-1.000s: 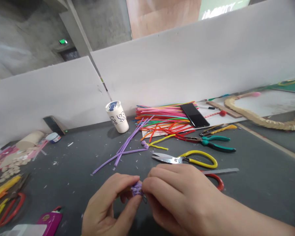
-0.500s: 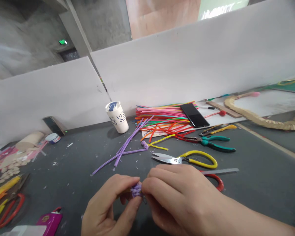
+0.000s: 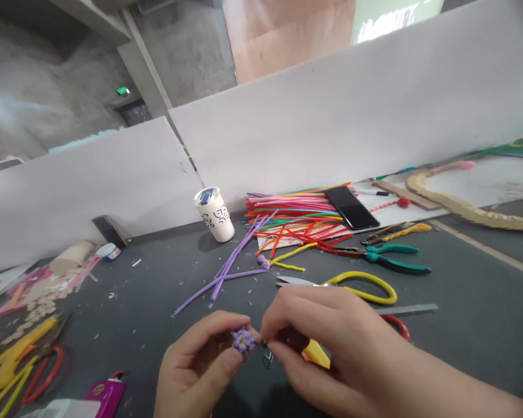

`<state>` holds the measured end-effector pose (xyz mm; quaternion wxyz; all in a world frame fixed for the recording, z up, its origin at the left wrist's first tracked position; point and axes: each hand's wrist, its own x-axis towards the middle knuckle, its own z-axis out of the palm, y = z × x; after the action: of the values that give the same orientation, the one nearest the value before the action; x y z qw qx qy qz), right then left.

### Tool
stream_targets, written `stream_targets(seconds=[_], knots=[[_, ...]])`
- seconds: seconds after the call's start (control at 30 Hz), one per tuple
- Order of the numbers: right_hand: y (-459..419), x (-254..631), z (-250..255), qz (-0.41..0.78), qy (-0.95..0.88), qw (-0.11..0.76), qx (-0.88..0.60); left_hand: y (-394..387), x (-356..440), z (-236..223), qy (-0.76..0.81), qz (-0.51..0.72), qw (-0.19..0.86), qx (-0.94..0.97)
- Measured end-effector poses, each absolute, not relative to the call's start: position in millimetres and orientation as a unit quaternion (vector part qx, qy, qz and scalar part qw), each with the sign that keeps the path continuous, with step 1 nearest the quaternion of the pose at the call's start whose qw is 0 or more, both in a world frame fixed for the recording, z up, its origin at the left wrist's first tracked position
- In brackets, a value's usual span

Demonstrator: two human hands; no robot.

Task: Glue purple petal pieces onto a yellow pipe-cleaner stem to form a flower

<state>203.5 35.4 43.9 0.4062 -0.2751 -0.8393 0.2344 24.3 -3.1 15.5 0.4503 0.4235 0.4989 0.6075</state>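
My left hand pinches a small purple pipe cleaner flower with a yellow speck at its centre, between thumb and forefinger. Just right of it, my right hand is closed, thumb and forefinger pressed together; what they hold is too small to make out. A yellow piece shows under the right palm, and I cannot tell whether it is held. Below the fingertips is a small bent metal piece. Beyond the hands lie purple pipe cleaners and a purple knot with yellow ends.
Yellow-handled scissors, teal pliers and red-handled scissors lie at right. Behind are a pipe cleaner bundle, a phone and a white cup. More tools and a magenta object lie left.
My right hand has drawn slightly away from the flower and turned, uncovering the yellow piece beneath it. The flower now faces me more. The whole view has shifted slightly.
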Motion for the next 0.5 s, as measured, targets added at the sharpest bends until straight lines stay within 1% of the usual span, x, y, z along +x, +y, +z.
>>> stream_targets(seconds=[0.13, 0.33, 0.5], knots=[[27.9, 201.2, 39.4, 0.193, -0.851, 0.405, -0.272, -2.0, 25.6, 12.4, 0.499, 0.611, 0.420, 0.447], [26.3, 195.7, 29.7, 0.089, -0.870, 0.404, -0.268, -1.8, 27.5, 8.3, 0.487, 0.617, 0.370, 0.495], [29.8, 196.8, 28.8, 0.069, -0.879, 0.390, -0.265, -2.7, 26.1, 6.6, 0.503, 0.613, 0.349, 0.500]])
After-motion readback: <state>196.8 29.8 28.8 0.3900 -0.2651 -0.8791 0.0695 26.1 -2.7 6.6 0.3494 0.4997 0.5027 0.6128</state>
